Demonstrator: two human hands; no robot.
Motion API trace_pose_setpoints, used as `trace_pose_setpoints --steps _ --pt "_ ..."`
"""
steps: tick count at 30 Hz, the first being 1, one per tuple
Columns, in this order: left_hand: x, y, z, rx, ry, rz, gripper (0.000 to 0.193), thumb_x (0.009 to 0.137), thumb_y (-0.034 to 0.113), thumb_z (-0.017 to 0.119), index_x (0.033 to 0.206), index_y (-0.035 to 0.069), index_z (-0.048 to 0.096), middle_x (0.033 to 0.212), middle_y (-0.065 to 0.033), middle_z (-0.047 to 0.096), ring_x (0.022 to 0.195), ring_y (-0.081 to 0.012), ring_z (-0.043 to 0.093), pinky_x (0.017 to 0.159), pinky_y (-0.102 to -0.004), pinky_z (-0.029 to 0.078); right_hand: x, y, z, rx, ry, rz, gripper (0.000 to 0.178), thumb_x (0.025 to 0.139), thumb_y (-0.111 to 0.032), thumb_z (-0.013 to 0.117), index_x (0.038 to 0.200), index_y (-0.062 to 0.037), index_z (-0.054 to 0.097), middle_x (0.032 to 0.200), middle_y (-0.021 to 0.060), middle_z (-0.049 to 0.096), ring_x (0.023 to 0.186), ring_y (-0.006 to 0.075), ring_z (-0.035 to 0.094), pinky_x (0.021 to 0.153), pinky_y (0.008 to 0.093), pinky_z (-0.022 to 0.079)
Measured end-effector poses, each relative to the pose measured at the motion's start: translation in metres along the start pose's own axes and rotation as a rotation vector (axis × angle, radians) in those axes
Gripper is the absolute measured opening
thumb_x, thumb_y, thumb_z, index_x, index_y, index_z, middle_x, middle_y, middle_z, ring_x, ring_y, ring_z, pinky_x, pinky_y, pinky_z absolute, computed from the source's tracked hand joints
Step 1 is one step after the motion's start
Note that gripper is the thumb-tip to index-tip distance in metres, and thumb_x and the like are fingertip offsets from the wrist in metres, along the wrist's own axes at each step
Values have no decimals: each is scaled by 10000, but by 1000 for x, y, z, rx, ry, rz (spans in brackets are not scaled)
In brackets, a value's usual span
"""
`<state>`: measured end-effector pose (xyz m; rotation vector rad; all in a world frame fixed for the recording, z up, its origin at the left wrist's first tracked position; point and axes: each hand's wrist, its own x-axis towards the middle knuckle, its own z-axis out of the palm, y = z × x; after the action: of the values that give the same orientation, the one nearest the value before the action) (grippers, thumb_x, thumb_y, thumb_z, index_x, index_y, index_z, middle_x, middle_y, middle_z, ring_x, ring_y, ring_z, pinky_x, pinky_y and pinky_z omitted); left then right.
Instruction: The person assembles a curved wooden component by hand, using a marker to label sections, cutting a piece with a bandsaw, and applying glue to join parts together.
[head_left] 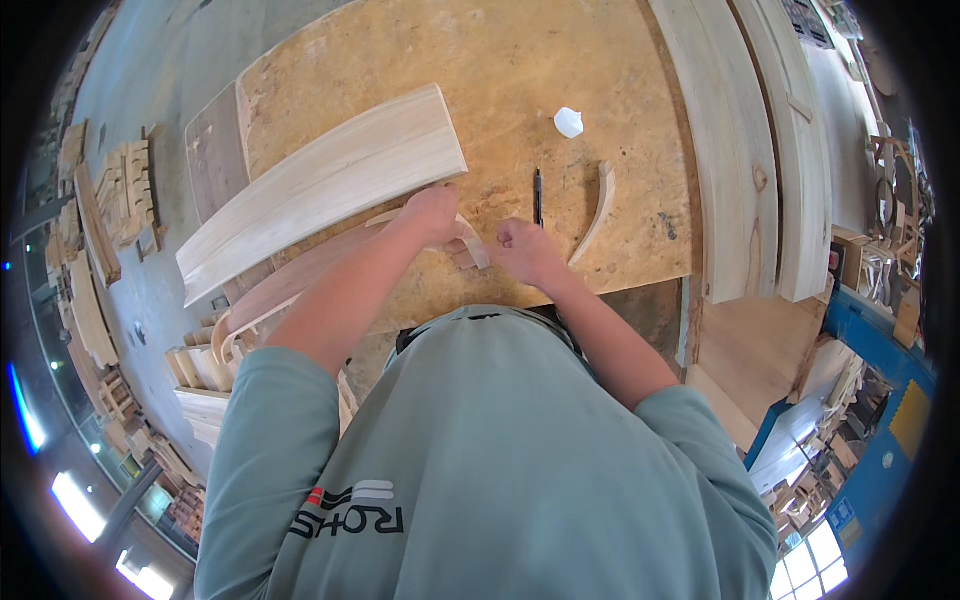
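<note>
My left hand (432,214) is closed over a curved wooden strip (473,243) near the front edge of the workbench. The strip's pale end shows between my two hands. To the right of that end, my right hand (530,252) has its fingers curled together; whatever they pinch, if anything, is hidden. Under my left forearm lies a reddish-brown curved board (300,268). A wide, pale, bowed wooden panel (330,180) lies just beyond my left hand. A black pen (538,198) rests beyond my right hand, with a slim curved wooden piece (602,212) to its right.
A small white object (568,122) sits farther back on the worn yellow-brown workbench (520,60). Long thick planks (735,170) border the bench on the right. Wood pieces (125,195) are stacked on the floor at left. A blue metal frame (880,440) stands at the lower right.
</note>
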<state>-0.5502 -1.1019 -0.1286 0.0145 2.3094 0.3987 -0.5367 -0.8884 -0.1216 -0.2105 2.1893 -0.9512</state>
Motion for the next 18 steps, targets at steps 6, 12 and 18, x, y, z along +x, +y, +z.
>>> trace_pose_setpoints --steps 6,12,18 --pt "-1 3 -4 -1 -19 -27 538 737 304 852 1093 -12 602 1122 -240 670 1093 -388 644 905 -469 523 22 6 38 100 -71 132 486 732 -423 793 937 6 694 943 221 714 916 367 695 796 452 548" --pt "-10 19 -21 -61 -82 -106 573 732 237 847 1158 -32 574 1205 -258 653 1146 -385 638 951 -463 531 25 5 46 86 -44 209 550 711 -453 802 981 15 696 1004 239 713 978 370 690 837 447 550" --pt "-8 22 -22 -108 -99 -139 621 767 238 832 1233 -24 517 1234 -265 628 1169 -394 615 964 -468 521 23 1 48 94 20 222 544 721 -372 800 1058 42 695 1015 254 705 978 381 688 841 432 550"
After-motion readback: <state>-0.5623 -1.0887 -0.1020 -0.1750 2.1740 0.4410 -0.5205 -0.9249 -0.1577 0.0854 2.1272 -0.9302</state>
